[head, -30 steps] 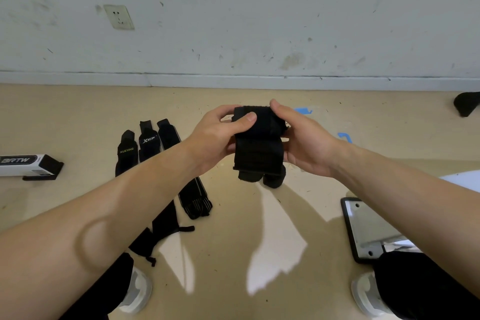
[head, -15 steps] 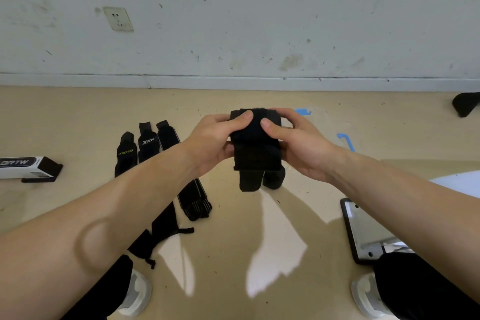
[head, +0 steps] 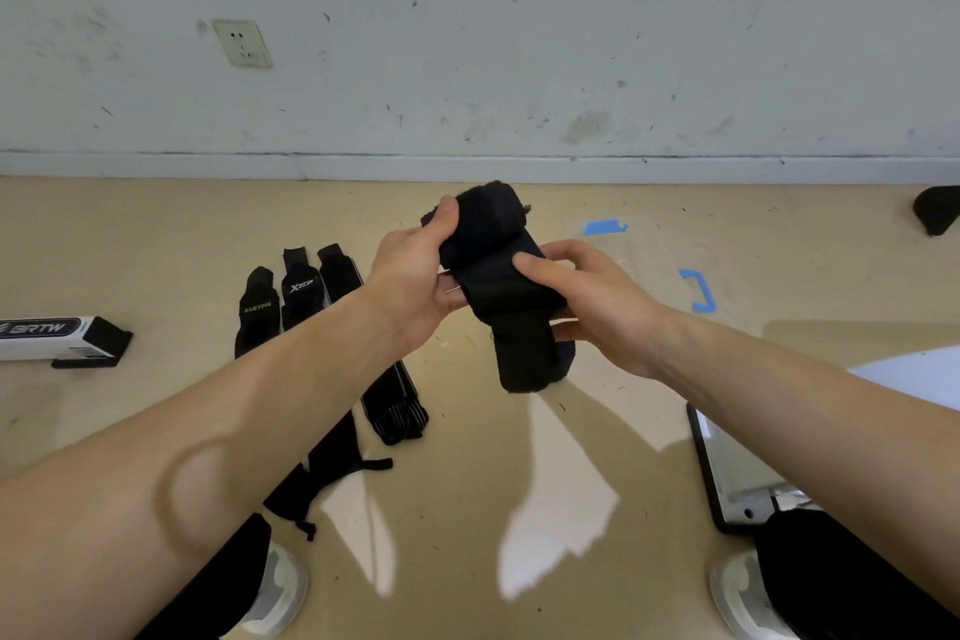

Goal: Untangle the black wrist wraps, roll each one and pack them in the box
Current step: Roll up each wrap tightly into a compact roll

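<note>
Over floor (head: 156, 234), fingers (head: 448, 218) of left hand (head: 410, 286), right hand (head: 592, 307) grip near-upright wrist wrap (head: 488, 244).

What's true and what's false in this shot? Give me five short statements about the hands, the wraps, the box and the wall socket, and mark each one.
1. The left hand and right hand both grip one black wrist wrap above the floor. True.
2. The white BRTW box lies at the far right. False: it lies on the floor at the far left.
3. The XUEYING wrap lies on the floor. True.
4. The gripped wrap rests inside the box. False: it is in the hands, apart from the box.
5. A plug sits in the wall socket. False: nothing is plugged in.
</note>
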### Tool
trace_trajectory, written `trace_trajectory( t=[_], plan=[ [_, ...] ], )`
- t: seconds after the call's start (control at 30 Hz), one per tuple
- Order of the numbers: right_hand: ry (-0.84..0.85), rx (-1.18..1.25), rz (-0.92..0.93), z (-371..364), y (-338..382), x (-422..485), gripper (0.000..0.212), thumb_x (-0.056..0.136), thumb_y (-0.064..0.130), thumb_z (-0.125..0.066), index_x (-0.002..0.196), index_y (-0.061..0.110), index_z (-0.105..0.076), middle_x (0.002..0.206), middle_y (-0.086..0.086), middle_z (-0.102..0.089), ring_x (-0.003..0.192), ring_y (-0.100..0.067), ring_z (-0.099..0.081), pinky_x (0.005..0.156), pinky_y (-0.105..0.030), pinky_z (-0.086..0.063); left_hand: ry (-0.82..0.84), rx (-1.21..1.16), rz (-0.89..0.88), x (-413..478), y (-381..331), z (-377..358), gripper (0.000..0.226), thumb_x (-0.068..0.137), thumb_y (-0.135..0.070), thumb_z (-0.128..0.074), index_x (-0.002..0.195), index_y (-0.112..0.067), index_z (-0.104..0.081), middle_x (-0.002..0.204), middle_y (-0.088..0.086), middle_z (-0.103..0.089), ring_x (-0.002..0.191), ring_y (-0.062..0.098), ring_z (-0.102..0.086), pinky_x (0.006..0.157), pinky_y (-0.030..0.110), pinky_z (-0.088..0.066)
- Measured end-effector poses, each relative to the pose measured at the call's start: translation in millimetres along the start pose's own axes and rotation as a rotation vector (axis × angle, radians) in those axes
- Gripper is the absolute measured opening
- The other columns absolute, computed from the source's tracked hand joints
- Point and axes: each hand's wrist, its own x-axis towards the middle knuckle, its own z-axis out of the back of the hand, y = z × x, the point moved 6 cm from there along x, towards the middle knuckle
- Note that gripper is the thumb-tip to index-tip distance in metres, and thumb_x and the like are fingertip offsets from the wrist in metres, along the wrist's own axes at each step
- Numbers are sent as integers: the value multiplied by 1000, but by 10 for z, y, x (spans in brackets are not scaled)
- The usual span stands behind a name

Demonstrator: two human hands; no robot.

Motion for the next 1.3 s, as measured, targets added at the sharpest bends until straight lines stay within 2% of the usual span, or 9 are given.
trace_trajectory(
  t=[0.1,0.27,0.47,0.57,0.67,0.8,0.9,1.1,1.3],
  plan=[
    [-16,38,64,-2,51,-17,37,96,39,-67,122,19,-51,96,-4,-73,78,-20,-71,66,-29,-56,-43,-25,-9,10,-34,37,40,107,-35,-53,128,-3,-64,120,13,-72,102,33,-76,78,43,-66],
    [123,-20,141,-106,102,-53,18,100,26,-62,115,19,-70,103,-4,-77,89,-13,-73,70,-26,-59,-88,-50,-28,28,-85,72,38,107,-34,-53,125,-3,-64,118,12,-73,100,31,-77,81,44,-65],
    [20,-19,93,-60,33,-28,32,98,22,-65,98,-9,-66,78,-17,-71,69,-25,-67,68,-35,-52,-191,-35,-152,106,-183,184,33,105,-26,-61,127,-1,-61,119,11,-72,106,27,-74,87,41,-64],
    [0,17,91,-47,30,-24,19,94,19,-70,88,2,-64,77,-17,-72,66,-26,-66,68,-37,-52,-250,106,-233,107,-226,192,36,101,-25,-67,131,-9,-55,122,9,-68,105,22,-73,86,41,-64],
    [-36,80,57,-42,-34,-9,26,92,15,-74,100,10,-50,79,-20,-75,64,-28,-68,70,-42,-56,-285,247,-342,90,-276,188,36,97,-25,-72,126,-21,-52,119,5,-64,109,21,-68,92,45,-61],
    [10,30,-40,-30,-133,25,45,90,13,-76,126,15,-50,94,-9,-79,88,-28,-76,84,-45,-60,-162,404,-450,59,-258,107,37,93,-25,-76,119,-31,-52,121,0,-58,118,23,-63,98,49,-58],
    [106,12,-51,-26,-93,11,51,88,15,-78,131,26,-54,99,1,-78,95,-20,-75,85,-38,-57,-52,418,-441,47,-230,45,38,95,-20,-75,125,-26,-52,125,5,-58,118,25,-64,94,49,-61],
    [84,130,35,45,129,31,47,93,57,-60,129,27,-62,119,-4,-73,107,-21,-72,90,-36,-57,152,375,-347,-47,-181,-109,43,95,-9,-73,131,-17,-51,126,13,-61,111,29,-69,81,41,-64],
    [94,281,40,27,200,-36,44,102,50,-49,128,17,-63,105,-11,-76,88,-25,-76,69,-37,-62,276,431,-332,-83,-175,-187,45,87,-3,-80,123,-17,-56,126,17,-57,116,36,-65,87,49,-64]
  ],
)
